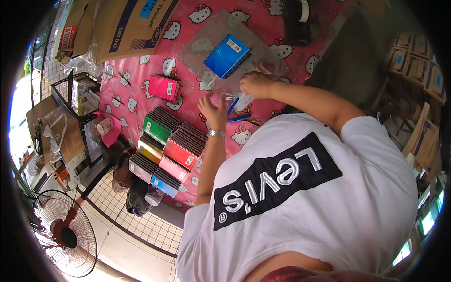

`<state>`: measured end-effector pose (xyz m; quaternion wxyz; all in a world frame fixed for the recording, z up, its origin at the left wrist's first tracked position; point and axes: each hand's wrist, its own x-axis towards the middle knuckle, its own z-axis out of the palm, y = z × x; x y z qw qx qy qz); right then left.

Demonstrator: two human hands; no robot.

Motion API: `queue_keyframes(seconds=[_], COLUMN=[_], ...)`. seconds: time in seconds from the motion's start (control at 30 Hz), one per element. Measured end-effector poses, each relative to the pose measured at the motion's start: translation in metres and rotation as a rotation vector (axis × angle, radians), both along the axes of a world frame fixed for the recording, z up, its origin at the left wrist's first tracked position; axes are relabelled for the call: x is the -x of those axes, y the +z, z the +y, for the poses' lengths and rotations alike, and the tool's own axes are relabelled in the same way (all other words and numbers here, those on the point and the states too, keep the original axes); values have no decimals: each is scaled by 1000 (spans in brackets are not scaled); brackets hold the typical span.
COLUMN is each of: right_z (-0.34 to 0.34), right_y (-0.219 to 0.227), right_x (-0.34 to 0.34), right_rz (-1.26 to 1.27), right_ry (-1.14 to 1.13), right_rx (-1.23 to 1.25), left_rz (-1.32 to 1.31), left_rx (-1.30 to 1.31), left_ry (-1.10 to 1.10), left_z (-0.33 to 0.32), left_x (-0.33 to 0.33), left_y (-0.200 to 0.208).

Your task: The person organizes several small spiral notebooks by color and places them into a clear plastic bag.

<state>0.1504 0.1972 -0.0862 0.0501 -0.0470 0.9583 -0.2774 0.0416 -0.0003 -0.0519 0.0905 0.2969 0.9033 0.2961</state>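
A blue spiral notebook [227, 55] with a white label lies on a clear plastic sheet or bag [195, 52]. Just below it, my right hand [256, 85] has its fingers closed on crumpled clear plastic [243, 101]. My left hand [213, 112] is to the left of that plastic, fingers apart, nothing visible in it. Two blue slender pieces [238, 118], perhaps scissor handles, lie close to my body, partly under the plastic. Left of my hands, a few pink notebooks [163, 88] form a small pile.
Rows of spiral notebooks [181, 145] in several colours stand beside my left forearm. A large cardboard box [136, 28] occupies the far left of the pink patterned tablecloth [141, 70]. A black rack [84, 101] and a fan [66, 235] are at left; stacked cartons [416, 61] at right.
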Motion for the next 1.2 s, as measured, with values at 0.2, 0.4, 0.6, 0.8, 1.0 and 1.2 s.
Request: queue_keyframes(seconds=[0.2,0.4,0.6,0.8,1.0,1.2], right_z=[-1,56,131,162,160,150], right_y=[63,82,78,25,21,-5], right_x=[29,39,105,126,132,162], right_rz=[219,445,-221,-95,-594,-21], right_ry=[5,-17,-45,-183,-203,-133], right_rx=[-88,-342,-20,363,643,331], left_rz=[304,50,466,246,231,254], left_rx=[-72,-221,-118,205,316,362], left_ry=[-61,-18,85,-357,-373,-387], left_z=[38,49,66,109,100,101], left_x=[-43,32,27,-33,-32,-31], left_y=[33,32,24,6,-4,3])
